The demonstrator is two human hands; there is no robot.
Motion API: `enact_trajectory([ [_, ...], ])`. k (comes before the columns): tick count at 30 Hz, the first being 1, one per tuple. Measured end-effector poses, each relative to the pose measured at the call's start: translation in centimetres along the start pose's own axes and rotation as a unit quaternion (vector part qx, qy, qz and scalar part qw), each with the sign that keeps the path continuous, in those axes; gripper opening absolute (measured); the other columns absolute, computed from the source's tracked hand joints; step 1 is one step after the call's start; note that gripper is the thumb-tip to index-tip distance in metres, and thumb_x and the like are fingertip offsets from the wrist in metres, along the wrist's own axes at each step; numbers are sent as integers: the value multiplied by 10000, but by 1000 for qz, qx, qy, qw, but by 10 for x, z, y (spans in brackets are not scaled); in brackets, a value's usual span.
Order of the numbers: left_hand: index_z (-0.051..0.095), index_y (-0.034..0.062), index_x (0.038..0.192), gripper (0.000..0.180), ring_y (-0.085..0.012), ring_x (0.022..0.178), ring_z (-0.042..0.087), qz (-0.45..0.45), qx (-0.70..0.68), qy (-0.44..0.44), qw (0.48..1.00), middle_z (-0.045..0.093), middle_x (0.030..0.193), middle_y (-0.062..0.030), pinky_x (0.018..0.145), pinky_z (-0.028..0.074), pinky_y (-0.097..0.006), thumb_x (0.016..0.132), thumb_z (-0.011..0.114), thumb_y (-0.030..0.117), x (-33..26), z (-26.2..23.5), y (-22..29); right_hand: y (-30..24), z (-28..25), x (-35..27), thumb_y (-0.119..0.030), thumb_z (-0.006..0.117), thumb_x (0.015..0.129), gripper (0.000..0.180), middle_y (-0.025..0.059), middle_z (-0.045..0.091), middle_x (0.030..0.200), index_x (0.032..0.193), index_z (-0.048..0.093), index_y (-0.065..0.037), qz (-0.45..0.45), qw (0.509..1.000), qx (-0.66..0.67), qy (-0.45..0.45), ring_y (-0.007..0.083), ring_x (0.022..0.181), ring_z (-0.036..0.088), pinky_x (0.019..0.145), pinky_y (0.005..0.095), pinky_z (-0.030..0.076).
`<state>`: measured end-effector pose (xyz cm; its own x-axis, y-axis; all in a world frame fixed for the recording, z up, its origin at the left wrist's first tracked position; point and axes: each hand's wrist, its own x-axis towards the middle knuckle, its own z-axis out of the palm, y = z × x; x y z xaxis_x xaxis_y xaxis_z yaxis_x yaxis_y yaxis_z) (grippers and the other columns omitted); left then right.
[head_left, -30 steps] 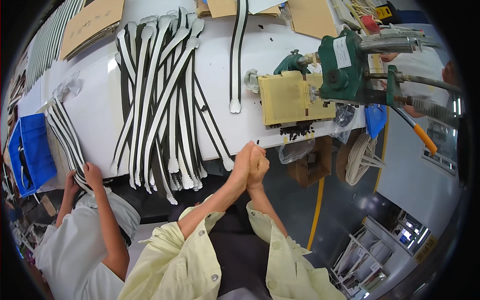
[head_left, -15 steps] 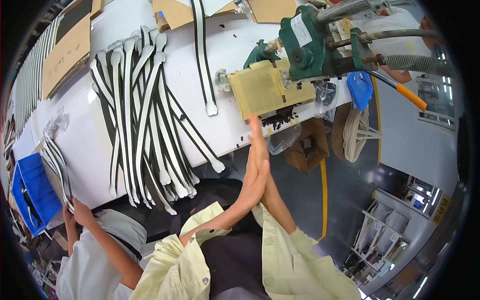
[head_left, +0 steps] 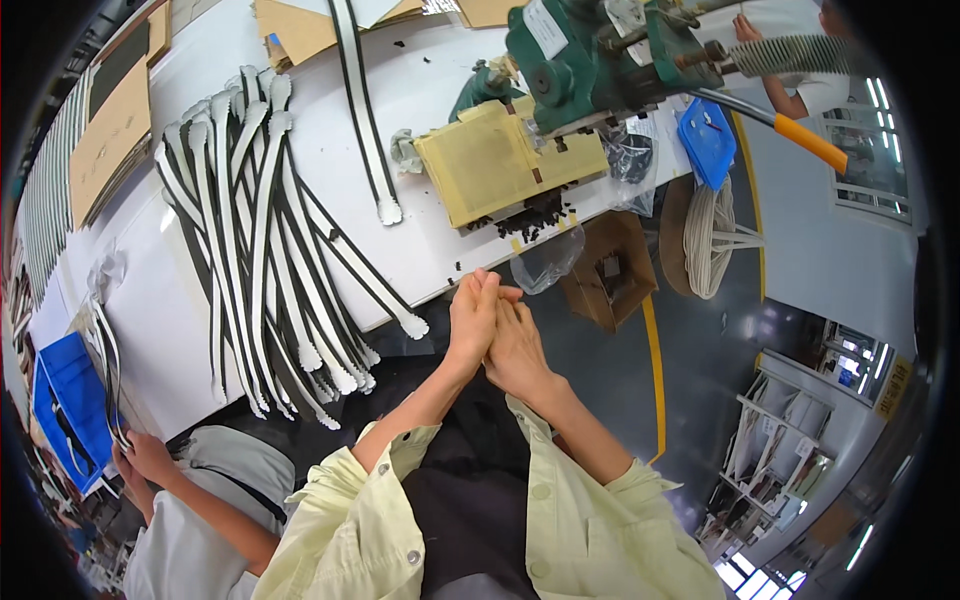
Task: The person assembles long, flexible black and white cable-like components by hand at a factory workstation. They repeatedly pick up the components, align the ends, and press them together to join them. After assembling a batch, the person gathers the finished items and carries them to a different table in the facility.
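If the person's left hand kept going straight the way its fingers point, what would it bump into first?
The left hand, pressed against the right hand, points up toward the white table. It would probably meet the table's near edge first, then the yellow block under the green machine. Depth is hard to judge.

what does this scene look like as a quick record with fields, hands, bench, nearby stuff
left hand: pressed palm to palm against the right, holding nothing visible
right hand: flat against the left hand, just off the table edge
table: white, long
strips: black-and-white bundle fanned across the table, ends over the near edge
single strip: lies apart, right of the bundle
machine: green, at the far right of the table
pad: yellow block below the machine
co-worker's hand: lower left, at more strips
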<state>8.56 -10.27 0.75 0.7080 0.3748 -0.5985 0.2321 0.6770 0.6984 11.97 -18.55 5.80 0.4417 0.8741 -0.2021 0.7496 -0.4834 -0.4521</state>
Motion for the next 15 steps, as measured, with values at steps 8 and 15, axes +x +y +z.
enact_trajectory([
  [8,538,49,753,516,-290,783,650,-184,-184,-91,961,515,528,-84,732,543,-369,1024,308,423,37,-1,-36,12,-27,-33,-2,587,679,644,294,300,1441,1286,431,148,-64,992,-95,-43,407,1350,301,1101,504,254],
  [15,485,38,1309,515,-220,1227,483,-134,-78,-20,988,557,1272,-135,1017,367,-350,986,406,431,-11,34,-37,40,-22,-31,-63,575,749,701,244,225,1503,1375,320,121,-4,980,-186,-63,369,1417,184,1124,512,183],
])
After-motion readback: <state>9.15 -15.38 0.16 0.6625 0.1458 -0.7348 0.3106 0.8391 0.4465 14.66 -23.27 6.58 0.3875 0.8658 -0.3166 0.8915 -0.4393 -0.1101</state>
